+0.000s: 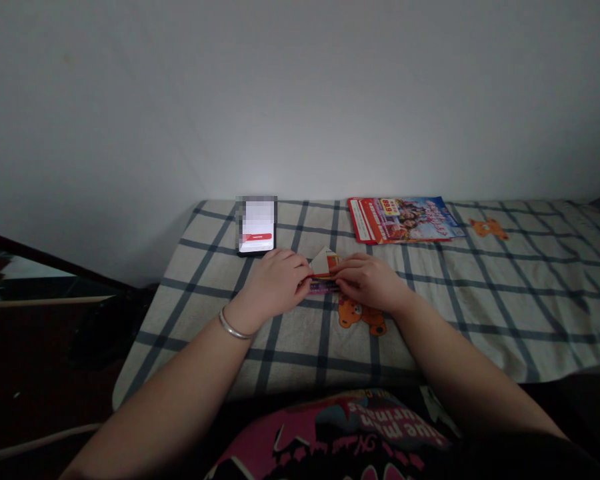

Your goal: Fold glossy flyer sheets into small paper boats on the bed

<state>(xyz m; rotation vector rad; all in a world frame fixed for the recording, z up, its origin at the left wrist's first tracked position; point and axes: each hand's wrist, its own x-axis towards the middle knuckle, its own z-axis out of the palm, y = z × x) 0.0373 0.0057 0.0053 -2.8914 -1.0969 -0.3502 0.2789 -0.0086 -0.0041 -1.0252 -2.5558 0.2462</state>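
Note:
A small piece of folded printed paper (325,267) lies between my hands, with a pale pointed top and coloured strips along its lower edge. My left hand (280,283) pinches its left end, fingers closed. On the other side, my right hand (367,283) grips the right end between thumb and fingers. Both hands rest low over the checked cloth, and the fingers cover part of the paper. A printed orange bear (363,317) on the cloth shows just below my right hand.
Beyond my left hand lies a phone (258,227) with its screen lit. A stack of colourful flyers (405,220) sits at the back right, near the wall (300,100). The checked cloth (205,313) covers the surface, whose left edge drops to a dark floor.

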